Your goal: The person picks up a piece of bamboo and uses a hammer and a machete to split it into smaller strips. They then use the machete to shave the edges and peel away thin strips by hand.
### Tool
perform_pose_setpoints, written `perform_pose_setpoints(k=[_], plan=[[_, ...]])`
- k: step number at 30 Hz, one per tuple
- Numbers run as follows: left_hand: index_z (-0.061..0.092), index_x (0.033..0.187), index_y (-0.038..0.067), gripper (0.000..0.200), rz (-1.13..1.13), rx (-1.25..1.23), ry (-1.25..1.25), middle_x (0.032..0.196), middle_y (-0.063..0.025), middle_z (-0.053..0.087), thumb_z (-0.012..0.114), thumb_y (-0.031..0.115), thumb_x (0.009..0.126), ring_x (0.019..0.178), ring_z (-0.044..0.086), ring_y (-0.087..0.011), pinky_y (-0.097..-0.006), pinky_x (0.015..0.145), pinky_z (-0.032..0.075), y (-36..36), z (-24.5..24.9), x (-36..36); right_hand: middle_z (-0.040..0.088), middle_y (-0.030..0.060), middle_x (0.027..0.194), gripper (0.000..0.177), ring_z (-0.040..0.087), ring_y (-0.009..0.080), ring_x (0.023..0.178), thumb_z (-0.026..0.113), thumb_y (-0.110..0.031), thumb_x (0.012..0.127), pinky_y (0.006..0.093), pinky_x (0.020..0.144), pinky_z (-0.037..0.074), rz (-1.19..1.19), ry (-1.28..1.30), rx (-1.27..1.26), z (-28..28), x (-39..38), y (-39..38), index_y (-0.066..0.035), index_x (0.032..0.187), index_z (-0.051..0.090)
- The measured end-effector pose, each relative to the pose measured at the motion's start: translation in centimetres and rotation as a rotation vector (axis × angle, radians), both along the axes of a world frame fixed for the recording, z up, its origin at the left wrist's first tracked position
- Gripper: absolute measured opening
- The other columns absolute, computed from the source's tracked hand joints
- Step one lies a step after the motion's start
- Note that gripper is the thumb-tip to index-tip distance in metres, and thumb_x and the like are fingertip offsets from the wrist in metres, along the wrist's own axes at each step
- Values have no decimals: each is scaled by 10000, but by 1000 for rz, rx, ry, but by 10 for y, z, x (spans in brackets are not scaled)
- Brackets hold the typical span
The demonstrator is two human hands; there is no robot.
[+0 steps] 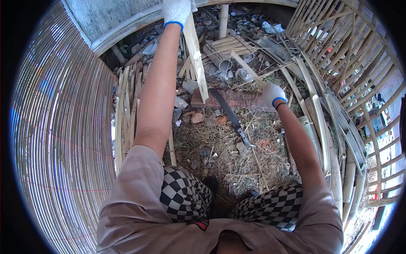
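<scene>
My left hand (178,12), in a white glove with a blue cuff, is raised at the top and closed round the upper part of a split bamboo strip (195,59). The strip's lower end comes down at a reddish wooden block (243,99) on the ground. To the right, my gloved right hand (272,95) grips a pale wooden stick (248,70), whose far end points up and left. A machete (229,113) with a dark curved blade lies between the hands, its blade tip against the block and its handle towards me.
Slatted bamboo screens stand at the left (63,139) and right (359,55). Bamboo poles (327,127) lie along the right side, more strips (125,110) at the left. Ahead are a small slatted piece (228,45), a pipe end (225,64), an upright post (223,21) and scattered rubble.
</scene>
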State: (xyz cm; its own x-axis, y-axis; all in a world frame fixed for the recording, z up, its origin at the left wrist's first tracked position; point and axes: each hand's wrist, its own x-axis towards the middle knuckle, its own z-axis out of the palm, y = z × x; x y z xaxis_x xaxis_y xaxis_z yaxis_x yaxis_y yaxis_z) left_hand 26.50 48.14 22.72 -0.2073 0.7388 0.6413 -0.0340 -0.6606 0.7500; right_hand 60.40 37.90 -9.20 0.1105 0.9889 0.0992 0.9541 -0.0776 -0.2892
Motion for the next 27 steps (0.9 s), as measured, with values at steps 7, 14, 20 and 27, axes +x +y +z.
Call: perform_pose_setpoints(k=[7,14,20,27], plan=[[639,883,32,249,-23,-34,38,625,-49,598,685,241,1010,473,576,-165,-333,441,501,2,5,9,768,134,1022,329,745,294,965,618,-384,1027,414,887,558,-156,70,1221,331,-6,-95,-120,1207,699],[630,877,37,255,-59,-29,40,627,-45,594,697,247,1005,470,575,-165,-337,440,502,6,3,9,532,16,820,306,593,107,683,426,-295,1130,224,617,546,-351,234,1746,402,-13,-222,-3,1106,514],[617,888,39,247,-95,-43,3,629,-43,588,696,241,1007,469,572,-171,-339,447,505,9,3,4,611,79,931,286,649,153,746,433,-254,1120,328,691,592,-503,994,1623,423,-58,-228,0,1125,563],[614,914,31,245,-43,-40,18,645,-48,593,683,243,1016,492,576,-163,-335,457,515,2,5,-14,599,62,782,274,588,196,673,514,-330,1038,320,625,471,-129,980,1879,388,68,-196,-83,970,611]])
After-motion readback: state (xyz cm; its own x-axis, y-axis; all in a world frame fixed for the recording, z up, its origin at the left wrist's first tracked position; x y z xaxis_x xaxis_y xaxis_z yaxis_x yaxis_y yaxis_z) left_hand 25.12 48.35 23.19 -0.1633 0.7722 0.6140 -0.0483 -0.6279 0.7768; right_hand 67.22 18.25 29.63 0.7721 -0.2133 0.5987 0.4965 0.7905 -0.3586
